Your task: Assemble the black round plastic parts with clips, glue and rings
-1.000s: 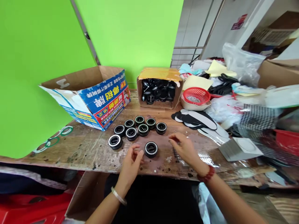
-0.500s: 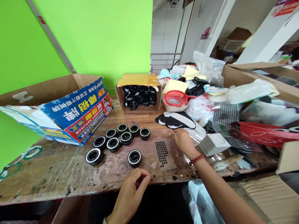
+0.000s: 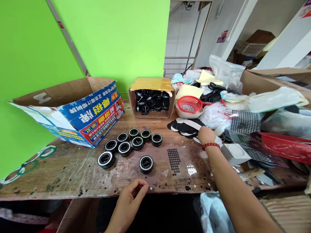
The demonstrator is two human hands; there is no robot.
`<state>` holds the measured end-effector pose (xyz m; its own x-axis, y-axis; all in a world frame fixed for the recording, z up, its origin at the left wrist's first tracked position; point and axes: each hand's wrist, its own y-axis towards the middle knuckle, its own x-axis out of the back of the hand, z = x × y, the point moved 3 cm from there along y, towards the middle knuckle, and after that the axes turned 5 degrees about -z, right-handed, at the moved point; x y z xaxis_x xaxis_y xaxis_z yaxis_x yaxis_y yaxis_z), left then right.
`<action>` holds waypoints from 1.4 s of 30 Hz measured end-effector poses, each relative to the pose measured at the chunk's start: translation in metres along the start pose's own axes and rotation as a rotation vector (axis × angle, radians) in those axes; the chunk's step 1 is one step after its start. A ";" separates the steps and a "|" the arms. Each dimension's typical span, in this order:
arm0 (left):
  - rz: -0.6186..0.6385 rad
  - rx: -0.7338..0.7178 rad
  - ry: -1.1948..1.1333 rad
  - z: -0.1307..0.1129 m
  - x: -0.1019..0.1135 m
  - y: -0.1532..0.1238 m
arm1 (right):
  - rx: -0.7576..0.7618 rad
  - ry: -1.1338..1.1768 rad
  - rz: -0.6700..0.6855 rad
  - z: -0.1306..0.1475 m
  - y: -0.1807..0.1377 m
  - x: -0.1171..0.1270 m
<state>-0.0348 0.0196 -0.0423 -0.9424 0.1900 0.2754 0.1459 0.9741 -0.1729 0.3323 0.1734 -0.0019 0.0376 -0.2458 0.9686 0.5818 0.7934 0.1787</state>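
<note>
My right hand (image 3: 206,135) reaches over the right edge of a pile of flat black and white oval-ended pads (image 3: 186,127). Its fingers are mostly hidden behind the back of the hand, and I cannot tell whether it grips a pad. Near the table's front edge, my left hand (image 3: 132,198) is held with thumb and index fingertips together, and nothing shows between them. Just beyond it lies a single black round part with a white ring (image 3: 146,164). A clear sheet of small black dots (image 3: 174,161) lies between the hands.
Several more black ringed parts (image 3: 124,149) are grouped at centre left. Behind them stand a blue printed carton (image 3: 97,113) and an open box of black parts (image 3: 152,84). A red basket (image 3: 190,104), a white box (image 3: 235,153) and plastic bags crowd the right. Green-and-white rings (image 3: 28,166) lie far left.
My right hand has moved farther out, from beside the dotted sheet onto the pad pile. The left hand keeps its closed pose. The whole view has shifted slightly.
</note>
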 end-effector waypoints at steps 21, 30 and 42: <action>-0.131 -0.024 -0.744 -0.036 0.040 0.018 | 0.847 1.106 0.178 0.146 -0.218 0.028; -0.212 -0.063 -0.418 -0.026 0.062 0.009 | 1.173 0.889 0.096 0.167 -0.226 0.035; -0.267 0.215 -0.683 -0.018 0.057 0.015 | 1.345 0.668 -0.410 0.158 -0.266 0.031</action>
<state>-0.0810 0.0469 -0.0122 -0.9245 -0.2345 -0.3006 -0.1086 0.9178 -0.3820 0.0507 0.0427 0.0083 0.6187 -0.4667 0.6320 -0.4742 0.4196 0.7740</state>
